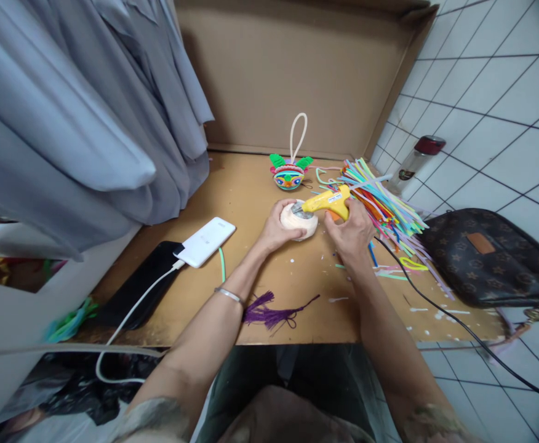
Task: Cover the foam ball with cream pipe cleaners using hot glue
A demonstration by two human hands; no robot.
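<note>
A round cream-white piece [303,229] with a grey patch on top is held in my left hand [279,229], whose fingers curve round its left side. My right hand [353,231] grips a yellow glue gun [327,200] by its handle. The gun's tip points left and meets the grey patch, or is just above it; I cannot tell which. Behind them stands a colourful animal-head ornament [288,175] with green ears and a white loop [298,136]. Purple tassels [272,314] lie on the wooden table [297,277] between my forearms.
Coloured strips [384,200] are heaped at the right, near a clear bottle [410,167] and a brown bag [488,255]. A black cable [440,314] crosses the right side. At the left lie a white power bank [207,241], a black pouch [144,286] and a white cable [135,307].
</note>
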